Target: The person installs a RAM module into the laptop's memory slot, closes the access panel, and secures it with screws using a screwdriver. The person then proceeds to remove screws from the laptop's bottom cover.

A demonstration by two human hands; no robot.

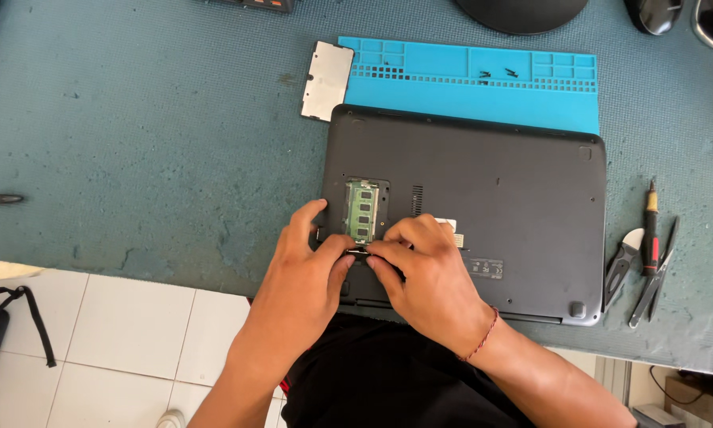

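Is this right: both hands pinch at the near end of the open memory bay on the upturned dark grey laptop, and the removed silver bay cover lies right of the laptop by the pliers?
Not quite. In the head view the removed silver bay cover lies on the table beyond the laptop's far left corner, beside the blue silicone mat, not by the pliers. The rest holds: left hand and right hand pinch at the near end of the open memory bay on the upturned dark grey laptop.
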